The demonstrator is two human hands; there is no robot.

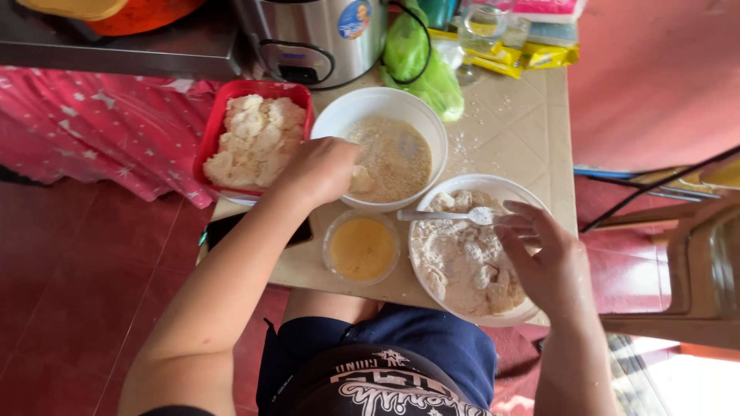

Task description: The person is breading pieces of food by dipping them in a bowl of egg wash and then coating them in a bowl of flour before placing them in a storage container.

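Note:
My left hand (324,169) reaches into a white bowl (339,115) of breadcrumbs and is closed on a pale coated piece (361,180) at the bowl's near edge. My right hand (543,258) hovers over a white bowl (515,188) holding floured pieces, its fingers on the handle of a metal fork (455,216) lying across the rim. Between the two bowls sits a small clear cup of yellow beaten egg (361,248). A red tray (218,127) at the left holds several breaded pieces.
The small tiled table (524,131) also carries a steel rice cooker (320,35), a green plastic bag (420,62), a glass (482,27) and yellow packets (539,54) at the back. A dark phone (223,227) lies under my left forearm. A chair (694,262) stands at right.

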